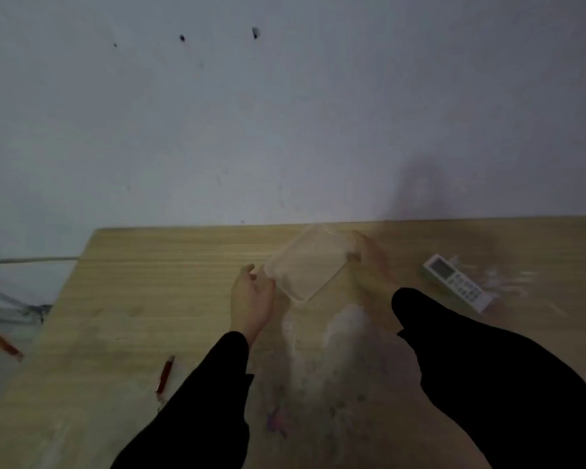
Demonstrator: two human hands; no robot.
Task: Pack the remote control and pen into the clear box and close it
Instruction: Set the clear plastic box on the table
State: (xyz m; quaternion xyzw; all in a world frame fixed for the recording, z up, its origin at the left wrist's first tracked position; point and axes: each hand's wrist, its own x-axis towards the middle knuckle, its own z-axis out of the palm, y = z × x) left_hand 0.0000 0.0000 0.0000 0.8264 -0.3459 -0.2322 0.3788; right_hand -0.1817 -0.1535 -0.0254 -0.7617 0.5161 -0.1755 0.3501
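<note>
A clear plastic box (310, 264) sits near the far edge of the wooden table (142, 299), turned at an angle. My left hand (252, 301) grips its near left corner. On the box's right side, my right hand (372, 258) holds the far corner; the image is blurred there. A white remote control (455, 282) with a small screen and buttons lies on the table to the right of the box. Near the left front, a red-brown pen (165, 374) rests beside my left sleeve. Whether the box has a lid on it cannot be told.
A grey wall (285, 113) rises right behind the table's far edge. The table's left edge runs diagonally; beyond it lie cables and another reddish pen-like object (0, 340) on a lower surface. Pale worn patches mark the tabletop near my arms.
</note>
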